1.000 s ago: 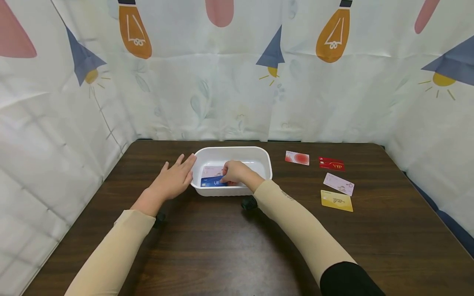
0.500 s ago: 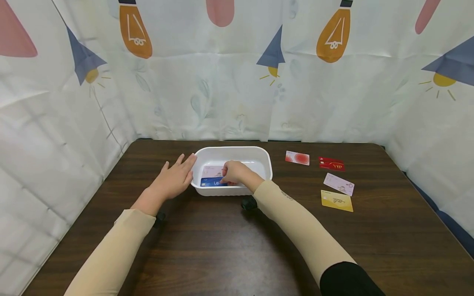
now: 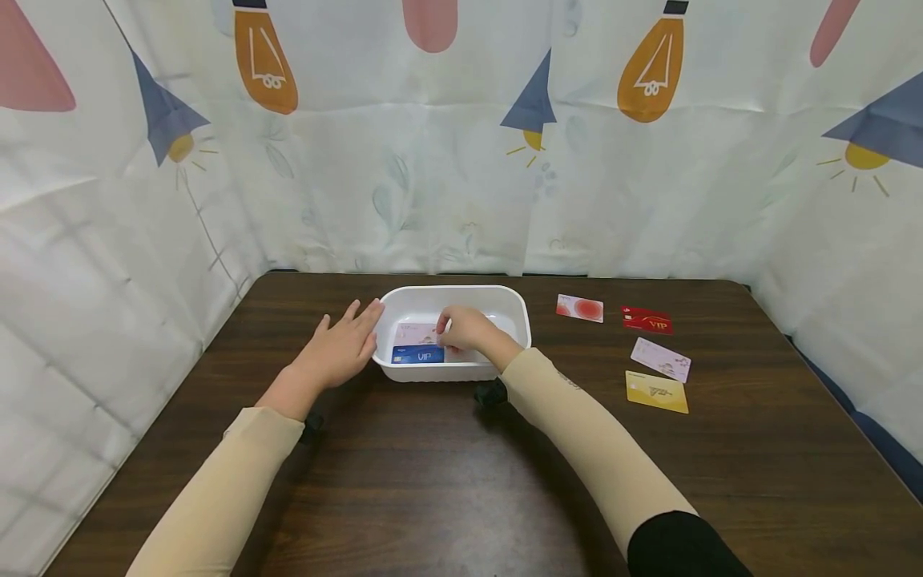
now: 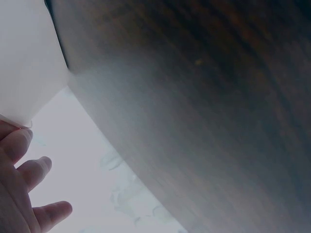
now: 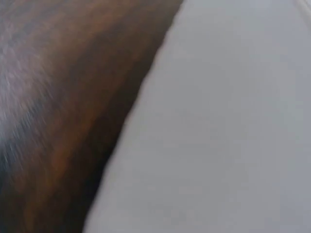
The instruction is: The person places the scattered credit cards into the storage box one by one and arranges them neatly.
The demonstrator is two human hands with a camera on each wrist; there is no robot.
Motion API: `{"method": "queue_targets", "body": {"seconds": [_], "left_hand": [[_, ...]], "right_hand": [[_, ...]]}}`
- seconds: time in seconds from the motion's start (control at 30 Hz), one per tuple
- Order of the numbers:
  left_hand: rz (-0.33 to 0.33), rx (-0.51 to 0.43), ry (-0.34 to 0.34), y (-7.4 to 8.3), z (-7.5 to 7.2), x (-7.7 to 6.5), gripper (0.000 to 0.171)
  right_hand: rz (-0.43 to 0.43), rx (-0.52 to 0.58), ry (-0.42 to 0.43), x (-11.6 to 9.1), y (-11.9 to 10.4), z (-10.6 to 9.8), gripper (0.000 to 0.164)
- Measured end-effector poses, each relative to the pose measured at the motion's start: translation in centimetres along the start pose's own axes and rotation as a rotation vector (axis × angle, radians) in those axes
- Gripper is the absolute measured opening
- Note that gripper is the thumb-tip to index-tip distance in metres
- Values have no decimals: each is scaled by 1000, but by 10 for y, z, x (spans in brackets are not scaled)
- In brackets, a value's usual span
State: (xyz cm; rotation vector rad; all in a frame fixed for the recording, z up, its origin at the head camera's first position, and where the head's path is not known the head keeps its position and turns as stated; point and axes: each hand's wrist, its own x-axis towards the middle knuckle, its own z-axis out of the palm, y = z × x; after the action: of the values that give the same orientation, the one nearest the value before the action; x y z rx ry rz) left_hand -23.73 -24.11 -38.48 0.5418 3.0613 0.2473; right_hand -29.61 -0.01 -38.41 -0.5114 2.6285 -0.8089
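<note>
A white plastic tray stands near the far middle of the table. Inside it lie a blue VIP card and, just behind, a pale pink card. My left hand has its fingers extended and touches the tray's left rim; the left wrist view shows these fingers spread beside the white wall. Over the cards, inside the tray, is my right hand, fingers loosely bent, with nothing visibly held. It partly covers a pinkish patch on the tray floor. The right wrist view shows only the tray wall and table.
Right of the tray, several cards lie flat on the dark wooden table: a white-and-red card, a red VIP card, a pale lilac card and a yellow card. A patterned curtain hangs behind.
My right hand has let go of the blue VIP card and shifted slightly up and right, so its VIP lettering shows fully. The left hand has stayed at the tray rim.
</note>
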Motion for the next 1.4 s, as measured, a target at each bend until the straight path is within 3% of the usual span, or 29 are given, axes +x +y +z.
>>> {"method": "queue_targets", "body": {"seconds": [0.2,0.5,0.7,1.1,1.4], "left_hand": [[-1,1,1,0,0,0,60],[-1,-14,-1,0,2,-2,60],[2,-15,-3,-1,5,-1,60],[-11,-7,-4,-2,5,-2,61],[4,-9,5,0,1,0,61]], "right_hand": [[-74,70,34,-7,4,-19,7],[-178,6,26,-23,14,-41,8],[-282,-3,25,-45,19,-56,15],[-441,48,170,-98,41,-83,9],[-453,27,326,-123,89,-112,10]]}}
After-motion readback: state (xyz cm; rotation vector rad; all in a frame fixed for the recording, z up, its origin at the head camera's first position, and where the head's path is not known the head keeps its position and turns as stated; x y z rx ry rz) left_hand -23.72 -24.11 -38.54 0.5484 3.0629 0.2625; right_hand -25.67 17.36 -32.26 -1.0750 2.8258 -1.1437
